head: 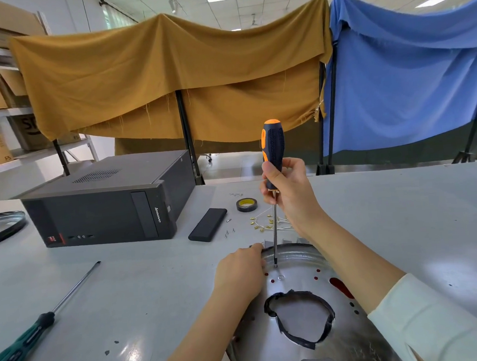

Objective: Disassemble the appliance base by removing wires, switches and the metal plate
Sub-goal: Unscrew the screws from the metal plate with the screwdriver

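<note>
Steel plate (305, 341) lies at the table's (401, 212) near edge; the right hand (288, 196) grasps an orange-and-black screwdriver (273, 161) upright, its tip on a screw (275, 265) near the plate's far rim; the left hand (241, 272) curls over that rim, steadying it; wires (270, 224) with brass terminals and loose screws (229, 232) lie just beyond the plate, so wiring seems already out and the plate's fasteners remain; left of the plate rest a green screwdriver (31, 335), a computer case (107, 202), a black bar (208, 224) and a tape roll (246, 205); nothing blocks the tool.
</note>
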